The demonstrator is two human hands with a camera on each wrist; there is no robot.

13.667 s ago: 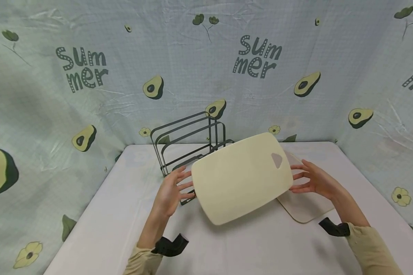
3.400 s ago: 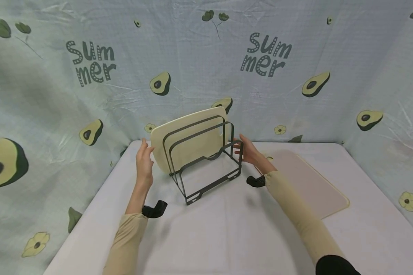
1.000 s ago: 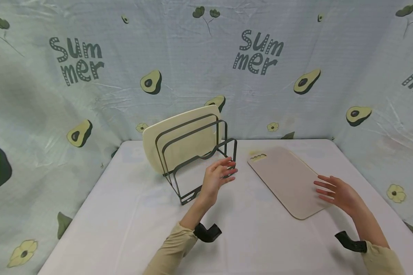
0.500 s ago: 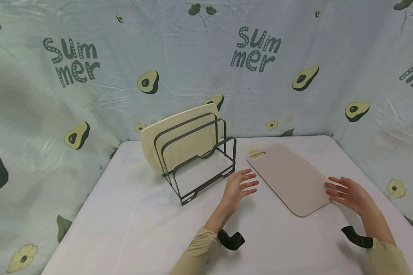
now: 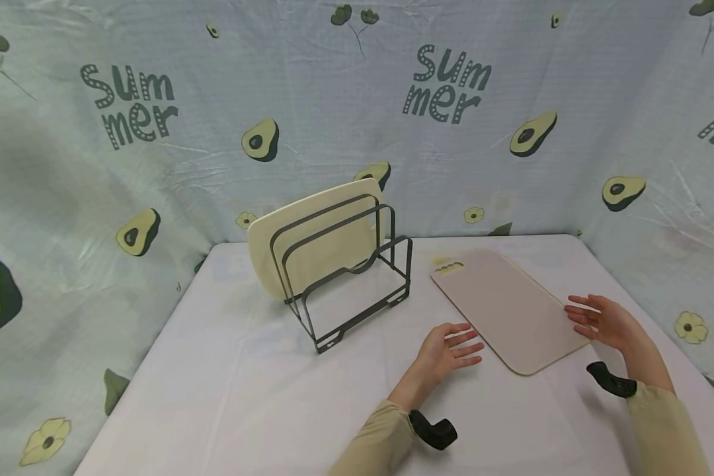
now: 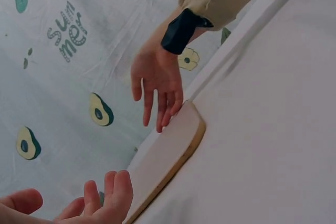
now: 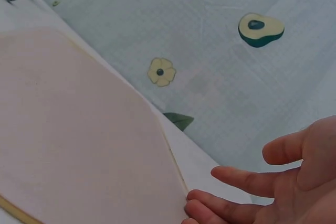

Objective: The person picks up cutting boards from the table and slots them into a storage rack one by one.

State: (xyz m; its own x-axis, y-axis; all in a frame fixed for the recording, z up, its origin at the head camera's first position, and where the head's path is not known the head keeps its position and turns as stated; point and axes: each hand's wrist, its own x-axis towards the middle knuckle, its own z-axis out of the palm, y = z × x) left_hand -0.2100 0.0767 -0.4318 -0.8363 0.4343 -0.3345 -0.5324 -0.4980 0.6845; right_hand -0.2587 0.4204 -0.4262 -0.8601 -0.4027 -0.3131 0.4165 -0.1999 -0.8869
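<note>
A pinkish-beige cutting board (image 5: 506, 307) lies flat on the white table (image 5: 262, 403), right of centre. My right hand (image 5: 597, 320) is open, its fingertips (image 6: 164, 121) touching the board's right edge (image 7: 178, 174). My left hand (image 5: 449, 350) hovers open just left of the board's near corner, apart from it. A cream cutting board (image 5: 312, 235) stands upright in the rear slot of a dark wire rack (image 5: 348, 277) at the back left.
Avocado-print cloth walls (image 5: 357, 112) close in the table at the back and on both sides. The rack's two front slots hold nothing. The table's right edge (image 6: 252, 45) runs close beside the flat board.
My left hand has moved from the rack rightward and nearer, to the flat board's near corner. My right hand has settled at that board's right edge. The cream board stands in the rack.
</note>
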